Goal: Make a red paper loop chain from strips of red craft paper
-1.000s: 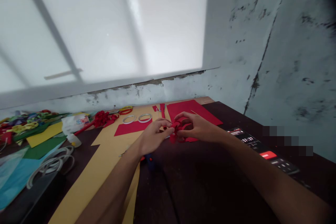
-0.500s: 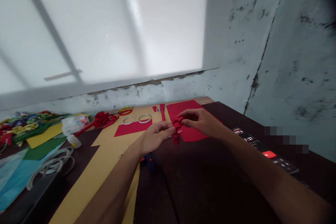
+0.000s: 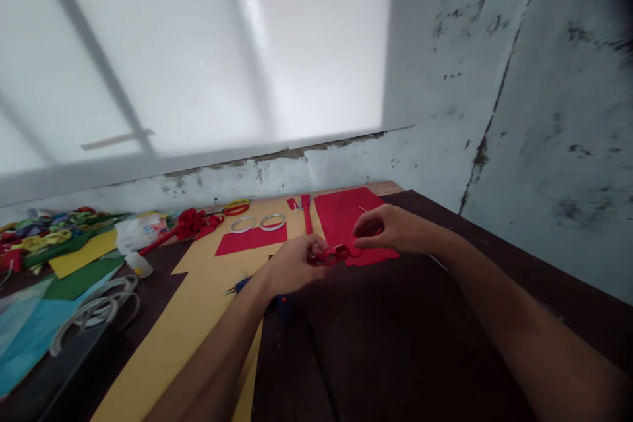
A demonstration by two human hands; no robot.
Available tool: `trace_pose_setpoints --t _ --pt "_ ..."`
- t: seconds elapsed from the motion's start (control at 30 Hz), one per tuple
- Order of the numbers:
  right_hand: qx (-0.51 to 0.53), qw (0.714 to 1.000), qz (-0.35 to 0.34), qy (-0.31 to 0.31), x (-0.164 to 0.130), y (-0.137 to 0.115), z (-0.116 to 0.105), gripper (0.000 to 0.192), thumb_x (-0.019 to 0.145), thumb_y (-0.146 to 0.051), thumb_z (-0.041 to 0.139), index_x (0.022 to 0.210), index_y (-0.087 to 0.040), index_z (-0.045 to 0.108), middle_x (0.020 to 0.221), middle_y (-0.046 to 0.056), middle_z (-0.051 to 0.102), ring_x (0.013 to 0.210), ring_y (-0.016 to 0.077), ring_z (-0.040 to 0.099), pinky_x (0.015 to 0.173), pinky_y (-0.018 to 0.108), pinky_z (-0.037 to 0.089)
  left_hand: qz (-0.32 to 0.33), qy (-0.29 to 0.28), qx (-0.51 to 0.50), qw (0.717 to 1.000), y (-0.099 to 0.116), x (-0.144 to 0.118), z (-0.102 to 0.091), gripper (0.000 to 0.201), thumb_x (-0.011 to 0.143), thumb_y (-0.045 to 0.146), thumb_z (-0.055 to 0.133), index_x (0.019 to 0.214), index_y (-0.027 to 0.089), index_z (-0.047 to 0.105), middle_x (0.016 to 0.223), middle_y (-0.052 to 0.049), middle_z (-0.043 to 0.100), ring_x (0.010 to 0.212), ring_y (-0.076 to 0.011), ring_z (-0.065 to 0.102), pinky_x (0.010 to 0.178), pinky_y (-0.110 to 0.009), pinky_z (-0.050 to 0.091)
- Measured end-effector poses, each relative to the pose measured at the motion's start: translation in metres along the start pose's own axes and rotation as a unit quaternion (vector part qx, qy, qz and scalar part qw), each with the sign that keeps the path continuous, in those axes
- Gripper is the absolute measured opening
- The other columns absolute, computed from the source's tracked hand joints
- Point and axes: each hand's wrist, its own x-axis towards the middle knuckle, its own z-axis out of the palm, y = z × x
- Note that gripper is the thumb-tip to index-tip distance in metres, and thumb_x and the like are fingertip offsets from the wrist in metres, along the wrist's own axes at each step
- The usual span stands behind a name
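Between my hands is a red looped strip, perhaps felt, curled into several small loops over the dark tabletop. My left hand is closed on its left end, thumb and fingers pinching. At the strip's right end, my right hand has its fingers curled and its thumb against the red piece. A blue glue gun with a metal tip lies partly hidden under my left wrist. Red sheets lie just behind my hands.
Two pale rings rest on a smaller red sheet over yellow card. Yellow-handled scissors, a red flower, a white bottle, coiled cable and coloured sheets lie leftward. A wall stands behind.
The red strip has turned from hanging down to lying nearly level between my hands. My right hand has moved slightly right, my left slightly lower. A lit screen at the right no longer shows.
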Motion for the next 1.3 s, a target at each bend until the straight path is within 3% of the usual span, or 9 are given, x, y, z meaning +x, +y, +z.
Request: trace_pose_setpoints --t 0.17,0.33,0.63,0.9,1.1,1.3 --pt "-0.036 0.994 0.063 -0.085 -0.002 0.014 -0.004 0.028 0.067 -0.039 0.077 0.086 -0.018 0.076 0.086 0.007 0.075 0.080 0.0224 0.068 0.068 0.028 0.049 0.047 -0.038 0.061 0.996 0.003 -0.003 0.000 0.022 0.071 0.025 0.071 0.092 0.019 0.069 0.084 -0.001 0.067 0.072 -0.0156 0.058 0.062 -0.024 0.041" --pt "-0.082 0.981 0.120 -0.128 -0.003 0.026 -0.007 0.025 0.066 -0.037 0.077 0.083 -0.019 0.077 0.085 0.007 0.076 0.080 0.0236 0.068 0.066 0.028 0.048 0.067 -0.050 0.087 0.993 -0.001 -0.001 0.007 0.016 0.078 0.025 0.065 0.092 0.020 0.071 0.077 -0.001 0.067 0.066 -0.0145 0.057 0.059 -0.024 0.039" --pt "-0.078 0.971 0.168 -0.150 -0.004 0.031 -0.007 0.025 0.059 -0.029 0.078 0.082 -0.018 0.075 0.086 0.008 0.075 0.077 0.0239 0.068 0.063 0.029 0.048 0.083 -0.070 0.108 0.988 -0.004 0.000 0.008 0.009 0.079 0.025 0.064 0.085 0.019 0.068 0.078 -0.001 0.068 0.068 -0.0151 0.059 0.060 -0.024 0.039" --pt "-0.110 0.967 0.175 -0.147 -0.008 0.032 -0.015 0.020 0.066 -0.027 0.067 0.081 -0.019 0.077 0.079 0.006 0.074 0.073 0.0217 0.065 0.059 0.028 0.044 0.082 -0.003 0.073 0.994 -0.004 0.001 0.012 0.016 0.082 0.024 0.060 0.097 0.019 0.063 0.087 -0.004 0.069 0.077 -0.0172 0.062 0.066 -0.025 0.042" --pt "-0.096 0.955 0.222 -0.171 -0.009 0.028 -0.014 0.019 0.068 -0.028 0.060 0.073 -0.019 0.076 0.071 0.005 0.069 0.059 0.0158 0.058 0.053 0.026 0.043 0.083 -0.046 0.070 0.993 -0.004 0.001 0.014 0.016 0.085 0.022 0.055 0.095 0.020 0.068 0.089 -0.004 0.072 0.080 -0.0176 0.064 0.068 -0.026 0.044" --pt "-0.081 0.949 0.263 -0.156 -0.007 0.026 -0.010 0.017 0.062 -0.025 0.065 0.076 -0.016 0.072 0.077 0.006 0.070 0.063 0.0168 0.061 0.054 0.026 0.048 0.063 -0.054 0.079 0.993 -0.005 0.003 0.023 0.017 0.080 0.018 0.056 0.092 0.019 0.069 0.090 -0.005 0.073 0.080 -0.0183 0.065 0.067 -0.027 0.046"
